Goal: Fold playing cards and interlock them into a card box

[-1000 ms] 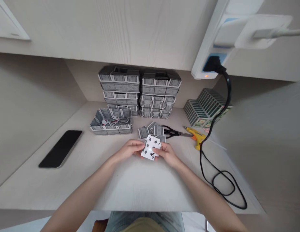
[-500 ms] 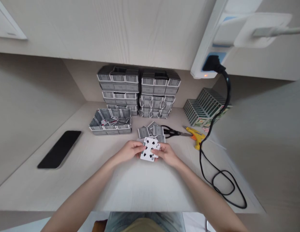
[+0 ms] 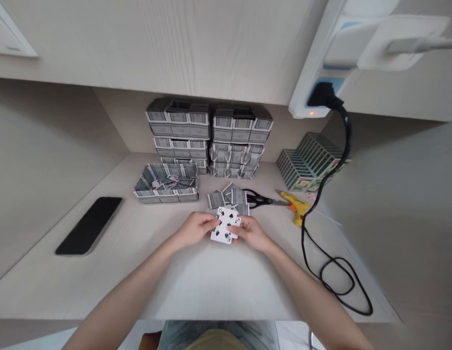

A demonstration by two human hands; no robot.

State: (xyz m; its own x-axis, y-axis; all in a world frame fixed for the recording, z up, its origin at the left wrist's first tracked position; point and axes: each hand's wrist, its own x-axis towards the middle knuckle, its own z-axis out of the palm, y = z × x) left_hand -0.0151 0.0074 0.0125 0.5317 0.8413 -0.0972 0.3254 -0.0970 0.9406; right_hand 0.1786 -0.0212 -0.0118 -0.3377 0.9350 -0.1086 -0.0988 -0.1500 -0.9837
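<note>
Between my two hands, low over the desk, are playing cards (image 3: 224, 231), a six of spades on top with the corner of a five showing behind its right side. My left hand (image 3: 195, 227) pinches the left edge, thumb on the face. From the right, my right hand (image 3: 252, 232) grips the cards with its thumb on the front; most of its fingers are hidden behind them. Just beyond the hands lies a loose heap of grey-backed cards (image 3: 226, 197). Black-handled scissors (image 3: 260, 199) touch or nearly touch that heap on its right.
An open box made of cards (image 3: 167, 198) holds loose cards. Stacked card boxes (image 3: 182, 130) stand behind it. A phone (image 3: 89, 226) lies left. To the right are a yellow glue gun (image 3: 299, 209), green-striped boxes (image 3: 302, 167) and a black cable (image 3: 302, 253) from a power strip (image 3: 299, 104).
Almost nothing differs. The view has shifted very slightly, and both hands keep the same hold on the cards.
</note>
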